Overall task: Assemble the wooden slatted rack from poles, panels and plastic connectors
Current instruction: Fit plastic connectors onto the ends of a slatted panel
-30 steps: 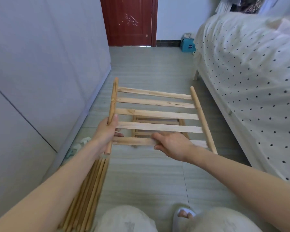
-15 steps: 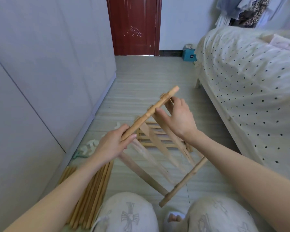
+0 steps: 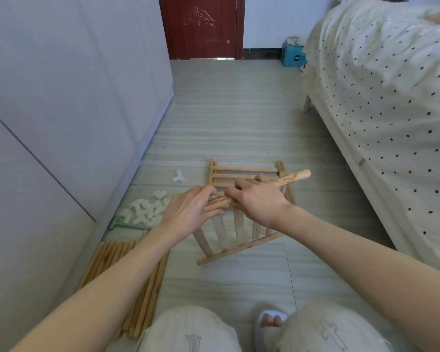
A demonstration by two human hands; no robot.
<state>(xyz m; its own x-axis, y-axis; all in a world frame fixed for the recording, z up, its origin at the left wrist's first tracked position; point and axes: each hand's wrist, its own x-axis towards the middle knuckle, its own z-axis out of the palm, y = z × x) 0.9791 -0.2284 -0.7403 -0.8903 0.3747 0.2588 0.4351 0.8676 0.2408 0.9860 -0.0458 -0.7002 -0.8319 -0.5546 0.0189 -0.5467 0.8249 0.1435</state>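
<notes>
No writing was legible; the blue box (image 3: 292,55) at upper right bore a blurred label. Pale striped floor (image 3: 239,118), red door (image 3: 201,26), dotted bed (image 3: 379,97). At centre, left hand (image 3: 188,212) and right hand (image 3: 259,199) gripped the panel (image 3: 229,229), now lower than before, its rail level.

Poles (image 3: 127,280) lie left on the floor (image 3: 239,123), connectors (image 3: 145,210) beyond them, bed (image 3: 391,97) right.

Panel's top rail (image 3: 285,182) partly hand-hidden
</notes>
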